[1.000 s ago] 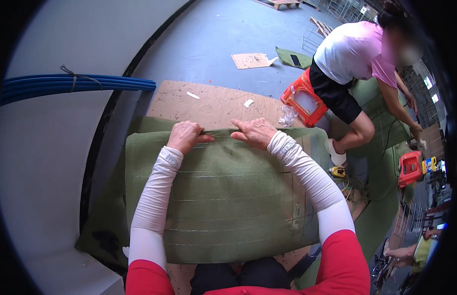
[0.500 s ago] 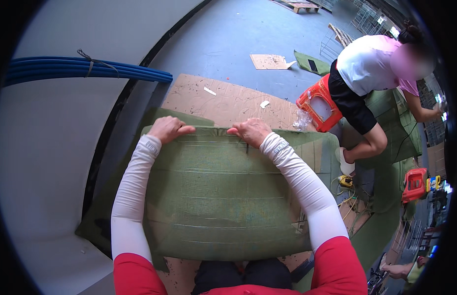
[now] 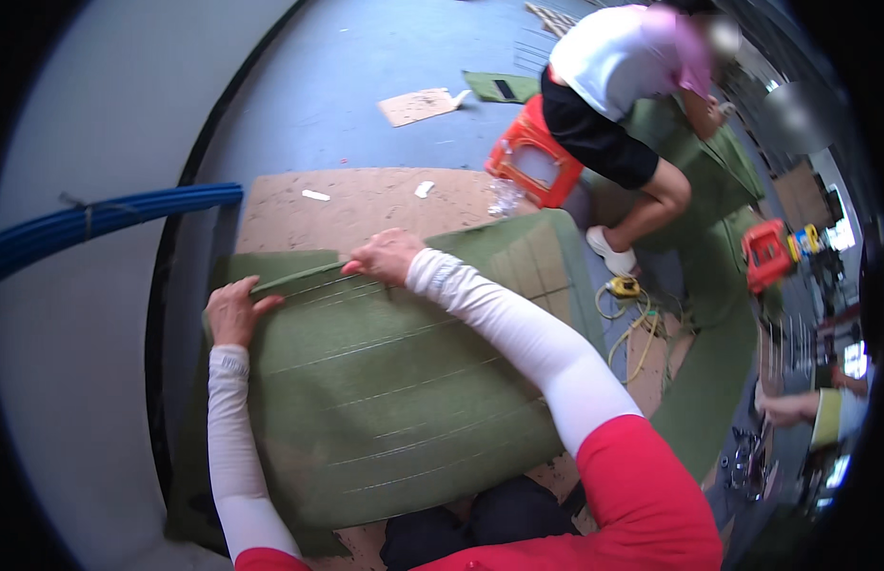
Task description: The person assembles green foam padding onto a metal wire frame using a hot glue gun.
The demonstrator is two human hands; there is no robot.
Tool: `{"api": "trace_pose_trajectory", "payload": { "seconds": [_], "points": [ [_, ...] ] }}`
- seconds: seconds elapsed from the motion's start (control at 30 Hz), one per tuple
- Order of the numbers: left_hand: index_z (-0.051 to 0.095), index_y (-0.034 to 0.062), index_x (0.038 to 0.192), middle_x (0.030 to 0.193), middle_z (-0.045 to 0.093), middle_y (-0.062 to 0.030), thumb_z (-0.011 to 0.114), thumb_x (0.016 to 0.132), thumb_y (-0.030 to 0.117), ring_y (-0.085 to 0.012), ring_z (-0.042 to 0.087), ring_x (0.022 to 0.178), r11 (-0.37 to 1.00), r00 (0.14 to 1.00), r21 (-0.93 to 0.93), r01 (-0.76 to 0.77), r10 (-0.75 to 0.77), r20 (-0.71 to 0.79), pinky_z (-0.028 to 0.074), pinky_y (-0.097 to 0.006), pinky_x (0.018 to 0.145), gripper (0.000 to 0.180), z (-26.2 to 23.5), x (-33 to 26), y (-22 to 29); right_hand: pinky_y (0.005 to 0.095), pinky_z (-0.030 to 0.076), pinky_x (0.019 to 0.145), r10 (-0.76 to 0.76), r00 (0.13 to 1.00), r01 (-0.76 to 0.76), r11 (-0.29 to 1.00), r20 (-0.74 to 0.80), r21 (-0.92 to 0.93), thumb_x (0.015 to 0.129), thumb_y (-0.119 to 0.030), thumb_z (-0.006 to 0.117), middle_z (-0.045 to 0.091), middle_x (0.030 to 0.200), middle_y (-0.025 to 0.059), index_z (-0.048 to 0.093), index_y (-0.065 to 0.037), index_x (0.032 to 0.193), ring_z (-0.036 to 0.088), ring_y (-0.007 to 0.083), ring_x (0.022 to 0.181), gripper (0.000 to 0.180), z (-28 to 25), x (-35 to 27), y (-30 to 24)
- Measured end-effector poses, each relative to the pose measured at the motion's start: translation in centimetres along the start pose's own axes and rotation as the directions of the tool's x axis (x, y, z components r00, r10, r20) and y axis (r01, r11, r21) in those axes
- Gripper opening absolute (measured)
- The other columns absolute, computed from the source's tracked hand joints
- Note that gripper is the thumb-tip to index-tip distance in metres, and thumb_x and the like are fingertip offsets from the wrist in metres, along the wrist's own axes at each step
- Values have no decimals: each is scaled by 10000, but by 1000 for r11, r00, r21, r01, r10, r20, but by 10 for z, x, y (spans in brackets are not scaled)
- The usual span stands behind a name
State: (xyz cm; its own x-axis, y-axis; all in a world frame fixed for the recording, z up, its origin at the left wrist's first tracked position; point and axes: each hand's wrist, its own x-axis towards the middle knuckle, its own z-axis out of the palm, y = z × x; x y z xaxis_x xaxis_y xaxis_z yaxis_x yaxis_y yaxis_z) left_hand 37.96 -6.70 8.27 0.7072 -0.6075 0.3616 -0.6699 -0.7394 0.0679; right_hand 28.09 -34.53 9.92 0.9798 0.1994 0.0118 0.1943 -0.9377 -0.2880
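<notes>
A wide green fabric cover [image 3: 394, 381] lies in front of me, with the thin wires of a grid frame showing as pale lines across it. At its far left corner, my left hand [image 3: 235, 312] is closed on the fabric edge, thumb pointing right. My right hand [image 3: 389, 257] pinches the same far edge farther to the right, fingers wrapped over it. Between the two hands the edge looks like a narrow rolled fold. Part of the frame shows through a see-through patch near the far right corner. My fingertips' undersides are hidden.
Flat cardboard [image 3: 366, 205] lies beyond the cover. Blue tubes [image 3: 128, 211] jut along the white wall at left. A co-worker sits on a red stool [image 3: 537, 157], handling green fabric. A yellow tape measure [image 3: 623, 287] and yellow cord [image 3: 642, 347] lie at right.
My view has turned, so the scene sits rotated. My left hand has moved along to the far left corner, and my right hand now lies nearer the middle of the edge.
</notes>
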Motion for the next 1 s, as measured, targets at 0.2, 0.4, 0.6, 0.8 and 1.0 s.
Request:
{"api": "trace_pose_trajectory", "payload": {
  "seconds": [0.2,0.4,0.6,0.8,1.0],
  "points": [
    [674,132,845,717,638,-47,733,620,431,-230,609,691,997,998,-65,51,-47,50,451,-345,625,379,-4,5,12,387,491,553,42,999,-42,998,-17,-50,895,-512,400,602,666,133,491,-59,1025,617,299,617,481,-3,-12,4],
    [655,110,782,699,625,-72,747,613,403,-262,597,662,998,997,-44,51,-49,63,450,-372,599,350,1,-5,1,361,493,524,148,983,-139,986,107,-88,868,-579,363,575,655,133,469,-43,958,611,279,591,553,-15,-40,38],
    [650,98,772,673,610,-81,751,603,401,-265,585,638,997,997,-34,65,-64,45,442,-371,590,361,1,-10,-4,402,433,865,262,956,-244,960,135,-139,954,-458,279,611,1030,187,558,-123,1141,584,315,970,474,-58,-83,95],
    [651,100,784,676,609,-81,754,604,394,-270,583,641,998,998,-46,48,-46,47,440,-374,596,359,5,-4,-1,397,478,751,366,930,-364,892,-46,-267,925,-518,311,653,810,145,671,-106,909,628,307,801,547,-52,-128,179],
    [655,102,841,700,623,-93,754,625,379,-274,599,671,999,998,-36,25,-23,58,454,-377,624,364,-6,-2,2,405,480,697,267,961,-276,948,-78,-157,887,-480,427,627,747,139,631,-163,967,620,316,773,385,-51,-141,177]
  ]
}}
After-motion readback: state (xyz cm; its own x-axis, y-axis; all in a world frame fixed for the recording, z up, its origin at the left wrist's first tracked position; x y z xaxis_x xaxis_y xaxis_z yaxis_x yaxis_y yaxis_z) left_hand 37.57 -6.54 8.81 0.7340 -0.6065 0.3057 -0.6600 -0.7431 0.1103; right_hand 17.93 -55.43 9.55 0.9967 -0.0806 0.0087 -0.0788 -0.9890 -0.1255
